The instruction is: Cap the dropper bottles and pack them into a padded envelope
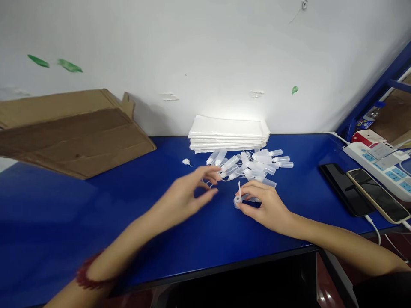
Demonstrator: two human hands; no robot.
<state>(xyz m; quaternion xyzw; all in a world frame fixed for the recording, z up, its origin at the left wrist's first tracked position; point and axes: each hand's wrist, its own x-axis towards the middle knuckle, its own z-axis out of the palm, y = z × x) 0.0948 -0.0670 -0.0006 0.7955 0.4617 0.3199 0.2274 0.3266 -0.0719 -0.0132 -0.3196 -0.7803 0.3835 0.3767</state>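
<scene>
A small translucent squeeze bottle (237, 202) is pinched in my right hand (265, 204), its open mouth facing me and a thin white strap sticking up beside it. My left hand (188, 194) hovers to the left with fingers apart and nothing visible between them. Just beyond its fingertips lies a loose heap of similar translucent bottles (253, 164), several with thin white straps. One white pointed cap (186, 161) sits apart on the blue table (160, 252), left of the heap.
Behind the heap, a stack of flat white packets (228, 130) rests against the wall. A brown cardboard box (73, 141) leans at the left. To the right are a black phone (345, 188), a light-framed phone (379, 194) and a power strip (380, 169) with cables.
</scene>
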